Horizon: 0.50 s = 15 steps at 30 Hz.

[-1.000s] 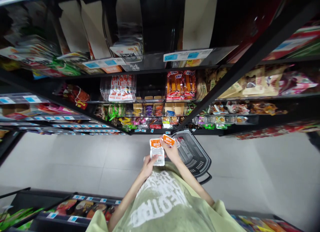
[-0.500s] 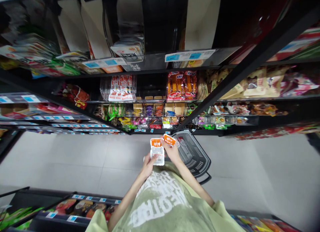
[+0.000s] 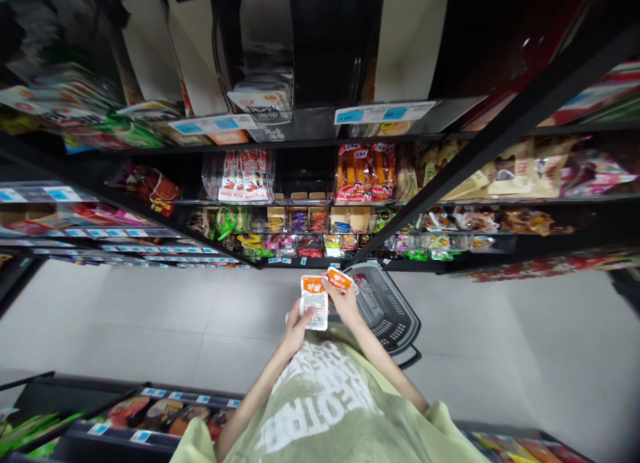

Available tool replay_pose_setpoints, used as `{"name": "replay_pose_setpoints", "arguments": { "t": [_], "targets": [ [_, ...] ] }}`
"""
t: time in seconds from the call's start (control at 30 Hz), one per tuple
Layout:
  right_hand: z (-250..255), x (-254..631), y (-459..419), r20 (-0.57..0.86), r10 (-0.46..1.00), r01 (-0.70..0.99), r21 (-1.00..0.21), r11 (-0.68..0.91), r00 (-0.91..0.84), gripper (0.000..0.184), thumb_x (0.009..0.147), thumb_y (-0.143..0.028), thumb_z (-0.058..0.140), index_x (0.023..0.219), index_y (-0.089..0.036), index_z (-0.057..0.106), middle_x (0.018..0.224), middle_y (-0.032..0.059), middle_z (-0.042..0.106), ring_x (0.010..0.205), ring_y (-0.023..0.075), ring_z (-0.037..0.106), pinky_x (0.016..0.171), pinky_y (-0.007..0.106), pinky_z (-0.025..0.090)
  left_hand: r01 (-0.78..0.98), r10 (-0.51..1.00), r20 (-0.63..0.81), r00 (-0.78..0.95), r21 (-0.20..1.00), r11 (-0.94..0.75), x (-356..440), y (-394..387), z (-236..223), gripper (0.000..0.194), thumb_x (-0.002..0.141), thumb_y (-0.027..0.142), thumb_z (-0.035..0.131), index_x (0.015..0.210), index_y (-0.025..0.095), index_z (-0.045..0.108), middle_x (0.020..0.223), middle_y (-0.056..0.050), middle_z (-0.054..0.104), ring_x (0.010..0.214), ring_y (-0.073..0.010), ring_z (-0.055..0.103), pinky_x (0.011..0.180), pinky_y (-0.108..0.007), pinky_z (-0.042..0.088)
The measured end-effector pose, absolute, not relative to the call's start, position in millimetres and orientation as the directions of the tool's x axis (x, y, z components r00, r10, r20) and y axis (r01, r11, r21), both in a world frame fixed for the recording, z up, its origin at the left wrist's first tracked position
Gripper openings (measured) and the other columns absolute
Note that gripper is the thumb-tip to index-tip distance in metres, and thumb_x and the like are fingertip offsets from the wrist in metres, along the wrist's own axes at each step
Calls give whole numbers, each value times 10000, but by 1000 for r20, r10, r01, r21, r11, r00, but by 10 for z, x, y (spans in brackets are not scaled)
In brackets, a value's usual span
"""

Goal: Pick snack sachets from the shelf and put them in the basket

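My left hand [image 3: 299, 324] is closed on the lower part of a small orange-and-white snack packet [image 3: 314, 293], its thumb lying across the front. A second orange-and-white packet [image 3: 341, 280] sits tilted in my right hand [image 3: 345, 302], whose fingers are closed around it. My right fingertips also touch the upper right edge of the first packet. Both packets are in front of my body, at about belly height, side by side and slightly overlapping. What lies behind the packets is hidden.
A dark grey shopping basket [image 3: 385, 306] is on the floor at the right, beyond my right forearm. Ahead stand black shelves with price labels [image 3: 385, 112], red snack bags [image 3: 365, 173] and white-red bags [image 3: 246, 176]. Lower shelves with packages [image 3: 165, 413] stand behind me at the left.
Almost nothing differs. The view has shifted very slightly, while both hands keep their packets in the same position.
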State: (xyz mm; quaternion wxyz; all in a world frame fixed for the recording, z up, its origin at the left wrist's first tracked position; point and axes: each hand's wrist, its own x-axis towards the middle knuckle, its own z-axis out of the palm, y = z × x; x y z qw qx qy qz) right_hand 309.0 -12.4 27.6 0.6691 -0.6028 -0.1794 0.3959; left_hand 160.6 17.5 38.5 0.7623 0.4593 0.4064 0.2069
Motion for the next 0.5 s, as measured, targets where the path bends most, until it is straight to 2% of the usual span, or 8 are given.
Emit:
{"name": "replay_pose_setpoints", "arguments": {
  "t": [0.17,0.33,0.5],
  "targets": [
    [259,3078,-127,-252,749,-341,-939,-38,612,384,743,-466,762,1031,-214,730,857,41,758,766,235,710,696,344,578,41,690,-432,581,862,505,1599,179,402,470,818,504,660,1174,210,570,1083,-87,746,916,-271,724,803,-389,569],
    [261,3040,-111,-267,767,-404,-915,-12,583,376,740,-453,770,1035,-223,727,892,39,759,807,243,716,728,357,581,3,737,-392,551,884,467,1594,189,430,615,805,495,681,1318,203,509,1167,-93,711,923,-260,718,827,-371,564],
    [254,2996,-104,-282,781,-478,-878,24,557,304,802,-456,717,1018,-242,726,921,30,757,814,228,715,739,348,573,-35,749,-399,529,872,489,1580,208,405,657,774,516,703,1326,210,521,1141,-84,714,884,-244,713,790,-341,559]
  ]
}}
